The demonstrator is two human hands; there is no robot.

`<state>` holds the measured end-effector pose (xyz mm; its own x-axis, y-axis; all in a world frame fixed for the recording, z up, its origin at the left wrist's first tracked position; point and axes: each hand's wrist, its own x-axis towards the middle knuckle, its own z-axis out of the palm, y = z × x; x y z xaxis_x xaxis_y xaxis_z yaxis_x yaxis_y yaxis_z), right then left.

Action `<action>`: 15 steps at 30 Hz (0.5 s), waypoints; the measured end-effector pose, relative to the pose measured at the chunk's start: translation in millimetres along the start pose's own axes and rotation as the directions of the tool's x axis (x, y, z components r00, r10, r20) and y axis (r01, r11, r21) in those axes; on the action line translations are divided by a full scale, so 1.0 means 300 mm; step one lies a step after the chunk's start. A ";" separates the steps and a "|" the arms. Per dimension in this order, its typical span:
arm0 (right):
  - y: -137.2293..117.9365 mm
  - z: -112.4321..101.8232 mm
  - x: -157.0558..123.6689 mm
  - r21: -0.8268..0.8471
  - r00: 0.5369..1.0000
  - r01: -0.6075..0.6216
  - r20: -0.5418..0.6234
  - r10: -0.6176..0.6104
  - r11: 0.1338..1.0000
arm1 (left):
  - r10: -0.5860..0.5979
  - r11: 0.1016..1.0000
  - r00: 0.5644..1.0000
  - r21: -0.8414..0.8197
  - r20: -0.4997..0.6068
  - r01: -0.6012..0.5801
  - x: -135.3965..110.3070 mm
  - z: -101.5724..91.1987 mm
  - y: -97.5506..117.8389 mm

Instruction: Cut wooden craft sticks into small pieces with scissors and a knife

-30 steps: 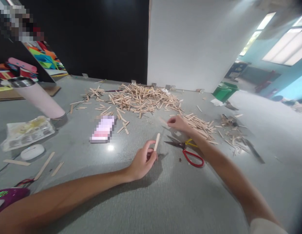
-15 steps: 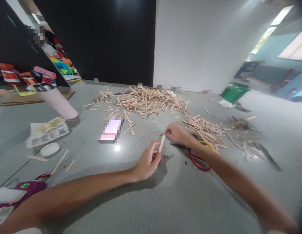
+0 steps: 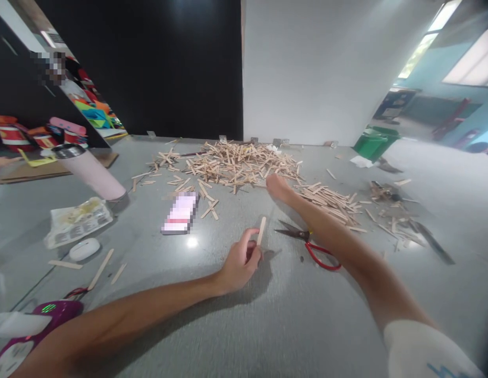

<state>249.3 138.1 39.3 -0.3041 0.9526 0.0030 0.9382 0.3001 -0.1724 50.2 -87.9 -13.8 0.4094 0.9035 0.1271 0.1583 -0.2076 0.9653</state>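
In my left hand (image 3: pixel 239 263), a flat wooden craft stick (image 3: pixel 262 229) stands nearly upright, pinched between the fingers and thumb. My right hand (image 3: pixel 278 188) is closed at the near edge of a large heap of craft sticks (image 3: pixel 232 165). A thin stick (image 3: pixel 260 186) pokes out to the left from its fingertips, seen edge-on. Scissors (image 3: pixel 303 234) with a red handle loop lie under my right forearm, blades pointing left and slightly apart. Beside that forearm is a smaller pile of sticks (image 3: pixel 326 202).
Left of my hands lie a phone (image 3: pixel 181 212), a pink bottle (image 3: pixel 92 173), a plastic packet (image 3: pixel 78 220), a white case (image 3: pixel 84 249) and a purple device (image 3: pixel 59 317). Scraps and a blade-like tool (image 3: pixel 435 244) lie at right. Upright panels (image 3: pixel 307 73) border the back.
My right hand has moved forward, away from my left hand, up to the large heap with its thin stick. The left hand keeps its stick in nearly the same place.
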 end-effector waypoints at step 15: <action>0.088 -0.006 0.033 -0.097 0.995 -0.083 -0.053 0.079 0.992 | 0.032 0.999 0.999 0.029 0.024 -0.033 -0.002 -0.012 -0.008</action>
<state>271.3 155.5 36.5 -0.2203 0.9745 0.0419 0.9719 0.2230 -0.0760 46.3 -86.7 -15.4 0.4355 0.8872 0.1524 0.1710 -0.2477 0.9536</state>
